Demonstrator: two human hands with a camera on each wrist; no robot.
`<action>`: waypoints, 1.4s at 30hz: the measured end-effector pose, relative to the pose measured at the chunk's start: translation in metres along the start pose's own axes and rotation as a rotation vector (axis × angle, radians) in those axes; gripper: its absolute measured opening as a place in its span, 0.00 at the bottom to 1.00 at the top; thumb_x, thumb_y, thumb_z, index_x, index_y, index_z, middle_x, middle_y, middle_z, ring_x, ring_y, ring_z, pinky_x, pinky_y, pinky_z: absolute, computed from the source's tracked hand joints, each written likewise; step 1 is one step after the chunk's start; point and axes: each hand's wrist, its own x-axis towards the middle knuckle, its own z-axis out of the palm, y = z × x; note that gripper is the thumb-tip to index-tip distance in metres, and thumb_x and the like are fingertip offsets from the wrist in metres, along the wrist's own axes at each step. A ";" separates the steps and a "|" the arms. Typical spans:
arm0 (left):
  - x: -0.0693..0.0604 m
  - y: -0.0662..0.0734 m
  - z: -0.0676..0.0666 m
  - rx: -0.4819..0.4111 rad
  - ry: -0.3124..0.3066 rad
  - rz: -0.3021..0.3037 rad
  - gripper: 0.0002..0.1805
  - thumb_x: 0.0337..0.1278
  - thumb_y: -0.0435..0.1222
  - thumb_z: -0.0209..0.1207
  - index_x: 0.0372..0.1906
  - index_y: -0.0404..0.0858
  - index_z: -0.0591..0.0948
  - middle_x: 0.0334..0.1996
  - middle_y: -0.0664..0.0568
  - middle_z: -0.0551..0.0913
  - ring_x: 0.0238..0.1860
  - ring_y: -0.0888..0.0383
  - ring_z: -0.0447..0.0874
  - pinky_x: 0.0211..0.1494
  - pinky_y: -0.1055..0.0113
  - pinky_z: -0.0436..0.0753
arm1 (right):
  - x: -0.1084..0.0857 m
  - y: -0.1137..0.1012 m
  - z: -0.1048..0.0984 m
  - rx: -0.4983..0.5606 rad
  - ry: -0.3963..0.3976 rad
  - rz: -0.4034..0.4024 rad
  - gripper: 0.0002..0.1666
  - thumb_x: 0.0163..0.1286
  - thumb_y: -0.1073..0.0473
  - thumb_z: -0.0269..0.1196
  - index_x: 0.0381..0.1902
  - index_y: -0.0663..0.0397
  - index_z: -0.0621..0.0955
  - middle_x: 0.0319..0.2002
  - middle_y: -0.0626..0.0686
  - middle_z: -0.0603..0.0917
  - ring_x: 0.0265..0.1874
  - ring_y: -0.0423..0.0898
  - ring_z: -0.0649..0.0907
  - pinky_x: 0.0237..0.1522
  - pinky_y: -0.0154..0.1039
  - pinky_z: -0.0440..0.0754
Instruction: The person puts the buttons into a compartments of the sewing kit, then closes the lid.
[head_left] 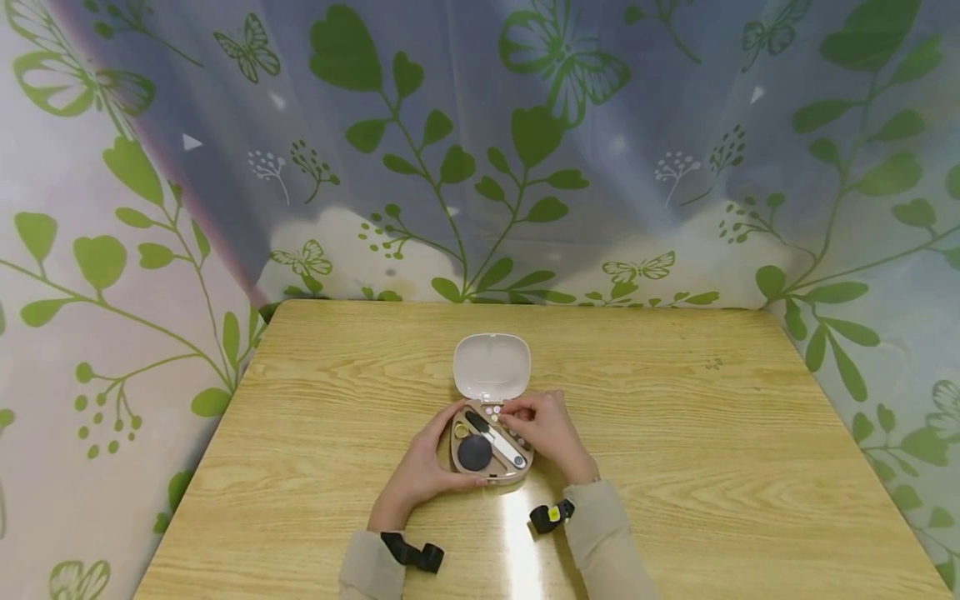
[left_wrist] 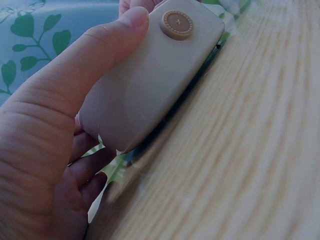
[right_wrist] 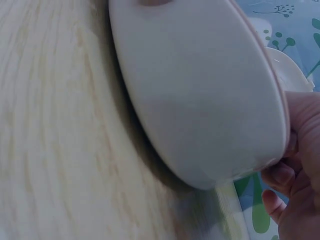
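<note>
A small beige case [head_left: 512, 480], apparently a sewing kit, lies open on the table, its white lid [head_left: 492, 367] tipped back. My left hand [head_left: 422, 467] grips its left side, thumb along the front near a round tan button-shaped clasp [left_wrist: 178, 24]. Inside are a dark round disc [head_left: 475, 453], a gold ring-shaped piece [head_left: 461, 430] and a slim white tool [head_left: 504, 443] with a black end. My right hand [head_left: 546, 425] reaches into the back right compartment, fingers bent over small pale round pieces [head_left: 492, 411]. Whether its fingertips pinch one is hidden.
The wood-grain table [head_left: 705, 467] extends on both sides of the case. A patterned curtain [head_left: 480, 167] hangs behind the table and along its sides. Black camera straps [head_left: 552, 515] circle both wrists.
</note>
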 end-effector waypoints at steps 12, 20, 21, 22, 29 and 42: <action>0.001 0.002 0.000 0.005 0.003 0.007 0.64 0.23 0.55 0.82 0.76 0.55 0.63 0.71 0.60 0.66 0.72 0.55 0.62 0.73 0.48 0.62 | -0.001 0.002 0.002 0.093 0.022 0.054 0.04 0.59 0.65 0.74 0.30 0.60 0.89 0.13 0.41 0.74 0.13 0.34 0.69 0.17 0.27 0.65; 0.000 0.001 0.000 -0.006 -0.003 -0.002 0.65 0.23 0.53 0.83 0.76 0.57 0.62 0.70 0.62 0.67 0.71 0.57 0.63 0.73 0.49 0.62 | -0.005 0.006 -0.002 0.184 0.055 0.052 0.03 0.59 0.65 0.73 0.32 0.57 0.90 0.13 0.42 0.71 0.14 0.34 0.67 0.16 0.28 0.63; 0.000 0.001 0.000 -0.008 -0.003 -0.003 0.65 0.22 0.53 0.83 0.76 0.57 0.62 0.70 0.62 0.67 0.71 0.57 0.63 0.73 0.49 0.62 | -0.005 0.007 -0.003 0.197 0.059 0.055 0.03 0.59 0.65 0.73 0.33 0.56 0.90 0.13 0.42 0.71 0.14 0.35 0.67 0.17 0.28 0.62; 0.000 0.001 0.000 -0.010 -0.003 -0.004 0.65 0.22 0.53 0.84 0.76 0.57 0.62 0.70 0.62 0.67 0.71 0.57 0.63 0.73 0.49 0.62 | -0.006 0.007 -0.004 0.209 0.064 0.059 0.03 0.59 0.65 0.73 0.33 0.55 0.90 0.13 0.42 0.70 0.14 0.35 0.67 0.17 0.28 0.62; 0.001 0.001 0.000 -0.011 0.003 -0.008 0.64 0.22 0.54 0.83 0.76 0.57 0.62 0.70 0.62 0.67 0.71 0.58 0.62 0.73 0.50 0.61 | -0.007 0.014 -0.007 0.250 0.140 0.084 0.02 0.60 0.65 0.73 0.33 0.56 0.89 0.18 0.47 0.74 0.20 0.38 0.70 0.23 0.30 0.66; 0.000 0.002 0.000 -0.008 -0.001 -0.024 0.65 0.22 0.54 0.84 0.76 0.58 0.62 0.71 0.62 0.66 0.72 0.57 0.61 0.74 0.50 0.60 | -0.004 0.006 -0.012 0.638 0.389 0.247 0.10 0.70 0.75 0.52 0.46 0.76 0.77 0.44 0.63 0.79 0.43 0.43 0.77 0.47 0.37 0.76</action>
